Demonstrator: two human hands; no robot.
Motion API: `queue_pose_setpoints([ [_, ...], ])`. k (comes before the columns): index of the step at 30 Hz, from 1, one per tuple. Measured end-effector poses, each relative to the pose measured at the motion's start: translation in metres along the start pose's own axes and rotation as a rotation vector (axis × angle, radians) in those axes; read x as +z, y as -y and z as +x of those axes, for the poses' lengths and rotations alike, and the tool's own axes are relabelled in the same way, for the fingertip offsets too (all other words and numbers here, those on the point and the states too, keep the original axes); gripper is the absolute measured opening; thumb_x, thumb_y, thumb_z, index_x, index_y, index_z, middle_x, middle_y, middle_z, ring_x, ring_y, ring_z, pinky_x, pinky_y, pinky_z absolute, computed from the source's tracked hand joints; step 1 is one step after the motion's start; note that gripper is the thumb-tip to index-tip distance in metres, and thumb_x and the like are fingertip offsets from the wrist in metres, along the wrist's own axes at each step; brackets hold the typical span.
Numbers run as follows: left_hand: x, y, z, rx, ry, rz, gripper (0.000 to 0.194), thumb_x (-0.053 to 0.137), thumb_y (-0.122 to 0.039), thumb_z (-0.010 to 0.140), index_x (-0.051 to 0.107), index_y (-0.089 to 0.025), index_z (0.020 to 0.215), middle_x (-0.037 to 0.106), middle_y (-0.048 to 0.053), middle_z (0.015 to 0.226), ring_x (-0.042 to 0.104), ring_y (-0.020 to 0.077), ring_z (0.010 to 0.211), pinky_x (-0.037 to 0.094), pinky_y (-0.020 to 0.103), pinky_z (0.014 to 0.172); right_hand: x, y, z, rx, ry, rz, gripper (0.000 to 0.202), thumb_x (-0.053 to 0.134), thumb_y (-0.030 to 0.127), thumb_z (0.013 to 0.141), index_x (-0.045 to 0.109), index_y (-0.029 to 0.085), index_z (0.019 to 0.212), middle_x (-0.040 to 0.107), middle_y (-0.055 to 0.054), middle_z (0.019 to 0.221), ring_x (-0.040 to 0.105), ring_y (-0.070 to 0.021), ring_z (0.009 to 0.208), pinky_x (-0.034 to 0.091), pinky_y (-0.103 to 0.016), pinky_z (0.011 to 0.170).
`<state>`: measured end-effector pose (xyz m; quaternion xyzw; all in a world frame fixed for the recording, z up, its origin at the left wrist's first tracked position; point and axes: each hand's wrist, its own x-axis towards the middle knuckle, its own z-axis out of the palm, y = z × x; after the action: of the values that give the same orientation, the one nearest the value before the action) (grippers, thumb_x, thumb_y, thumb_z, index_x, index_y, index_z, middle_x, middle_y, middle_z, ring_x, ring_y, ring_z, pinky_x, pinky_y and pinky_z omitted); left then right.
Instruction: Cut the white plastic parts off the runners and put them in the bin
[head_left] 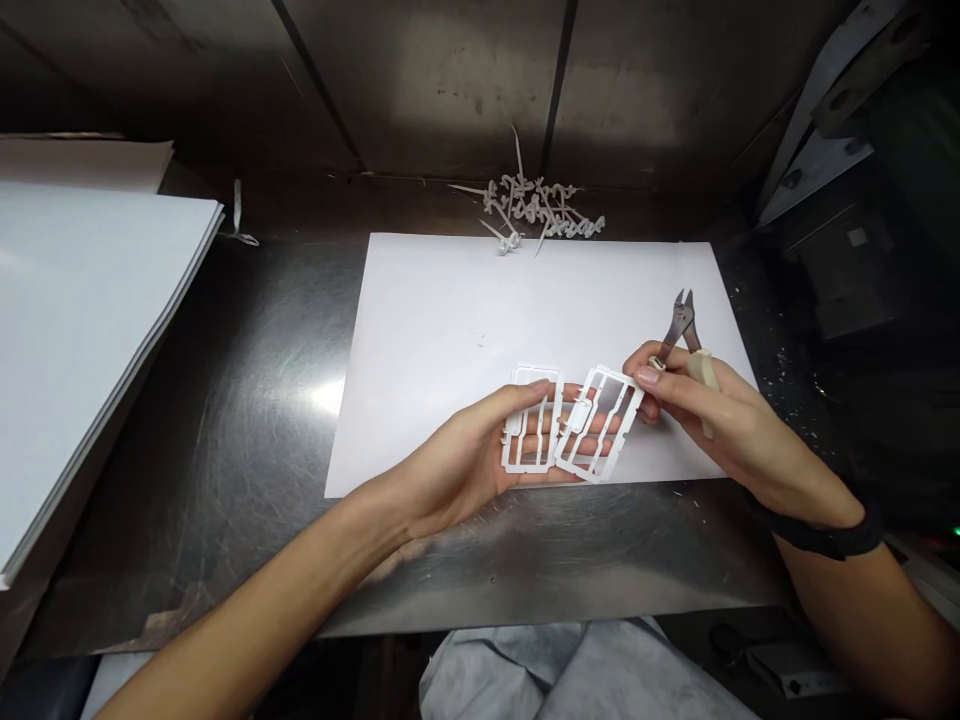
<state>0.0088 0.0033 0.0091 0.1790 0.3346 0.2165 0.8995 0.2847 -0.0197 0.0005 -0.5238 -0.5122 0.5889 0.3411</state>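
My left hand (465,450) holds a white plastic frame (517,458) with slots in it, thumb on top and fingers spread underneath. A second, similar white frame (621,432) is tilted beside it, its lower left corner at the first frame's edge. The thumb and a finger of my right hand (705,410) pinch the upper right corner of this second frame. Side cutters (681,318) with cream handles are also in my right hand, their jaws parted and pointing away from me. Both frames are over the near edge of a white paper sheet (427,330).
Several white sprue scraps (532,205) lie piled beyond the sheet, against the metal back wall (450,90). A stack of white sheets (97,300) is at left, near a small white strip (238,210). Small white bits are scattered on the steel table (255,400) at right.
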Motion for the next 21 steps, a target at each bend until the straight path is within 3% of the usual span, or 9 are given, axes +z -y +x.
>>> queue_pose_setpoints([
  [13, -0.0001, 0.0001, -0.0013, 0.003, 0.011, 0.017, 0.030, 0.066, -0.034, 0.114, 0.084, -0.015, 0.128, 0.082, 0.017, 0.132, 0.081, 0.0277, 0.113, 0.070, 0.040, 0.099, -0.0004, 0.0046, -0.0030, 0.007, 0.041, -0.051, 0.028, 0.075, 0.047, 0.116, 0.072, 0.024, 0.100, 0.054, 0.000, 0.088, 0.048, -0.0217, 0.084, 0.037, -0.036, 0.080],
  [16, -0.0024, 0.0031, -0.0003, 0.029, -0.035, 0.057, 0.030, 0.070, -0.035, 0.113, 0.084, -0.015, 0.131, 0.079, 0.017, 0.137, 0.079, 0.0271, 0.115, 0.069, 0.039, 0.099, 0.0000, 0.0044, -0.0020, -0.006, 0.029, -0.054, 0.024, 0.077, 0.046, 0.115, 0.075, 0.024, 0.105, 0.055, -0.001, 0.091, 0.049, -0.0219, 0.085, 0.039, -0.035, 0.080],
  [18, -0.0051, 0.0051, 0.0014, 0.054, -0.080, 0.088, 0.030, 0.074, -0.036, 0.111, 0.085, -0.015, 0.131, 0.079, 0.016, 0.133, 0.077, 0.0247, 0.113, 0.068, 0.037, 0.100, -0.0005, 0.0046, 0.0000, 0.002, 0.008, 0.017, 0.022, 0.079, 0.044, 0.113, 0.076, 0.023, 0.108, 0.055, -0.002, 0.092, 0.050, -0.0225, 0.085, 0.041, -0.035, 0.080],
  [21, -0.0053, 0.0054, 0.0037, 0.124, -0.099, 0.111, 0.035, 0.086, -0.037, 0.104, 0.083, -0.018, 0.134, 0.079, 0.010, 0.111, 0.076, 0.0195, 0.101, 0.067, 0.030, 0.096, -0.0018, 0.0106, 0.0028, 0.011, 0.033, 0.286, 0.028, 0.082, 0.045, 0.107, 0.068, 0.023, 0.094, 0.047, 0.000, 0.082, 0.046, -0.0223, 0.074, 0.044, -0.035, 0.073],
])
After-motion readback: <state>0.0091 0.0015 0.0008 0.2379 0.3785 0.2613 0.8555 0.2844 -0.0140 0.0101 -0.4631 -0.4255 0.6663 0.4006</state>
